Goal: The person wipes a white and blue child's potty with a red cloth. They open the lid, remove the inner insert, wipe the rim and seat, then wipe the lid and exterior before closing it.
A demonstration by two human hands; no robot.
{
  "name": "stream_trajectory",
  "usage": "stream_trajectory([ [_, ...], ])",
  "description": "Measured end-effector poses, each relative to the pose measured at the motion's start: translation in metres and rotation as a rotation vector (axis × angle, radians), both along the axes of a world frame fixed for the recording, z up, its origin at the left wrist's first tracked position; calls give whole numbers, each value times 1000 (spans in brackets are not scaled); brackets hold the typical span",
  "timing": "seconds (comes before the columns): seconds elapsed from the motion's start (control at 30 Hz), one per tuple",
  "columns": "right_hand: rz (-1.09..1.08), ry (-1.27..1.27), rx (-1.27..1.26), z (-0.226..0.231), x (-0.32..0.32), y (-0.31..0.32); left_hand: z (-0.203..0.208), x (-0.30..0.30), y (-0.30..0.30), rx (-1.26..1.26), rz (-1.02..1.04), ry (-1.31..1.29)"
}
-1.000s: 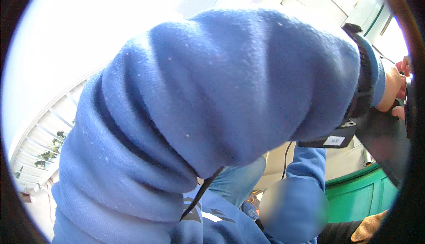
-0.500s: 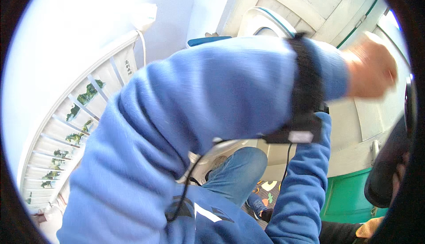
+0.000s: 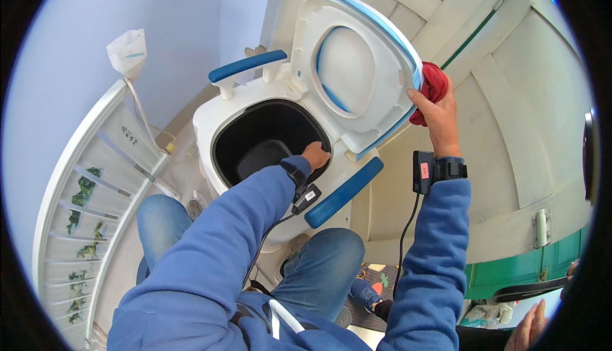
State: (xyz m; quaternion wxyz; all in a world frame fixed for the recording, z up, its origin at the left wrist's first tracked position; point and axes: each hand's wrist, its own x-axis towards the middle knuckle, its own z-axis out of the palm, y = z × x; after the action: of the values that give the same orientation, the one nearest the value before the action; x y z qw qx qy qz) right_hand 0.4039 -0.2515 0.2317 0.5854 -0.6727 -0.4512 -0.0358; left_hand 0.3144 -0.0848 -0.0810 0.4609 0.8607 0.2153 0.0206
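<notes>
A white commode chair [image 3: 271,225] stands before my knees, its lid and seat [image 3: 304,35] raised and leaning back. Inside its opening sits a black bucket [image 3: 239,131]. My left hand [image 3: 316,155] is at the bucket's right rim, fingers curled over the edge and partly hidden. With my right hand [image 3: 441,116] I grip a bunched red cloth [image 3: 436,83] against the right edge of the raised seat, my thumb on its near face. Blue armrests [image 3: 344,193] flank the opening.
To the left runs a white slatted radiator guard [image 3: 57,179] with a white box and cable above it. Pale panelled doors [image 3: 503,141] stand behind and to the right. Another person's hand [image 3: 529,325] and a blue shoe [image 3: 365,293] show at the lower right.
My left arm has come down from across the view, its hand moving from the upper right to the bucket's rim. The commode and my right hand with the red cloth are now uncovered.
</notes>
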Motion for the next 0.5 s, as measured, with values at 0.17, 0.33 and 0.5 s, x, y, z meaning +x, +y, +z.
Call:
stream_trajectory([
  [0.17,-33,49,33,-1,0,1,16,-17,-12,284,-11,-35],
  [0.33,-87,-42,35,-6,14,1,25,-28,-15,394,-64,-40],
  [0.5,-68,2,63,-10,24,0,27,-49,-4,716,-126,26],
])
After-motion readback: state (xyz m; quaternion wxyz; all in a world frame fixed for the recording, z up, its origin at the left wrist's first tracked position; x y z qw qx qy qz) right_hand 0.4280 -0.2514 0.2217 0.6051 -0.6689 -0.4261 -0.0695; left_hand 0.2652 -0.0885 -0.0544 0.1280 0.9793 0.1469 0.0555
